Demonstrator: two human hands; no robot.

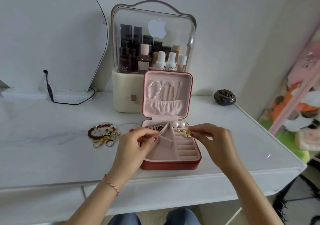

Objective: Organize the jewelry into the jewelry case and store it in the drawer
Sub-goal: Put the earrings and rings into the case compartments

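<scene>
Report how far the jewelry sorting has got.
Done: pearl strand hangs in the open case lid; two pearls sit in the tray. In hand: right hand pinches a gold piece; left hand touches a divider. Left: the bracelet pile, closing, the drawer.

A home, at a dressing table in a bedroom: a white desk (225, 138) against a plain wall, a clear cosmetics box (152, 39) full of bottles at its back edge, a mirror (52, 34) at the back left corner, soft toys (297, 107) off the right edge.
</scene>
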